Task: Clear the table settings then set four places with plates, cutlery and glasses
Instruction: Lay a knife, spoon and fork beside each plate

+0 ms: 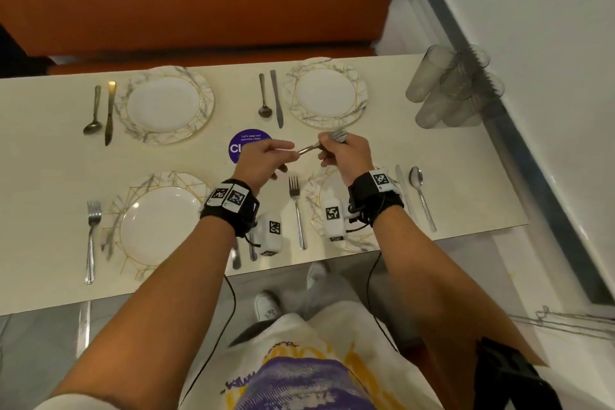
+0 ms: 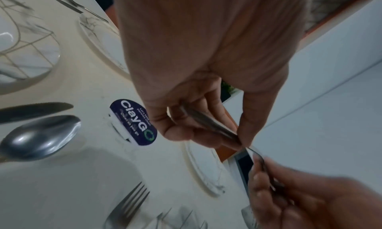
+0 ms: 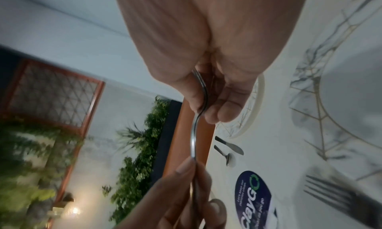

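Seen from above, four plates sit on the table (image 1: 40,176), each with cutlery beside it. The far two, at 11 and 1 o'clock, lack forks. Over the centre, the left hand (image 1: 258,161) and right hand (image 1: 342,151) each grip forks (image 1: 307,147) between them, fingers pinched shut. Glasses (image 1: 446,90) wait clustered at 2 o'clock, apparently not yet placed.

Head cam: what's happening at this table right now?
A person stands at the table, holding forks above its middle: the right hand grips the tine end, the left hand pinches a handle. Whether it is one fork or two is unclear. Four plates are laid; the near ones have forks, the far ones only spoon and knife. The glasses sit bunched at the right end.
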Motion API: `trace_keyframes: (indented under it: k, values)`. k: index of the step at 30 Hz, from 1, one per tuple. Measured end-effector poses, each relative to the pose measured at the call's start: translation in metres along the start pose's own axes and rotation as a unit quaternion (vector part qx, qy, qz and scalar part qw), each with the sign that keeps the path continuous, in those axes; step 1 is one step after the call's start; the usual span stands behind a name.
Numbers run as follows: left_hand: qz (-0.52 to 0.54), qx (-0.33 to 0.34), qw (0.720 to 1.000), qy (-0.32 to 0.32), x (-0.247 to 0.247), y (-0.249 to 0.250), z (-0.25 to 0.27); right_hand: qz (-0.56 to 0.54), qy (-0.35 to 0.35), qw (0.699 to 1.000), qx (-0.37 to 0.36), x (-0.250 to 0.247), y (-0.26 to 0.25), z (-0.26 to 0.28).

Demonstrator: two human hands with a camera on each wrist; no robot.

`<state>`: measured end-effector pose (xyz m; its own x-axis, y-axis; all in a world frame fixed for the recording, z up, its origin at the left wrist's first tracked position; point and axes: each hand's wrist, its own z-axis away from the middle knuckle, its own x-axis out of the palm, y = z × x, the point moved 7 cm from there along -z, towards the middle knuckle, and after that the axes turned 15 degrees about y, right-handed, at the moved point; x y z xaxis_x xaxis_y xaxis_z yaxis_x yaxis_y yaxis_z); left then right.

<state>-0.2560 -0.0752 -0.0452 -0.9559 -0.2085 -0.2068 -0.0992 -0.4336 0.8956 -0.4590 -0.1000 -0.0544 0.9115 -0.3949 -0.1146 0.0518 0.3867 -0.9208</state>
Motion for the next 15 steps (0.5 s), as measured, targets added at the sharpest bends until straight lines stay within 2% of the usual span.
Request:
trace_keyframes:
  k: [3,8,12,15]
  values:
    - [0.030,-0.007,0.999,0.020,-0.016,0.019,-0.006,-0.038,-0.026,0.999,0.019,0.000,0.004,0.005]
    - [0.118,-0.047,0.992,0.004,-0.016,0.040,-0.021,-0.052,-0.035,0.998,0.006,0.001,-0.010,-0.002]
    - [0.208,-0.048,0.975,0.057,-0.004,0.048,-0.041,-0.043,-0.053,0.998,0.007,0.006,-0.020,-0.016]
    - [0.185,-0.018,0.978,0.093,0.018,0.055,-0.053,0.009,-0.076,0.997,-0.016,0.008,-0.028,-0.026]
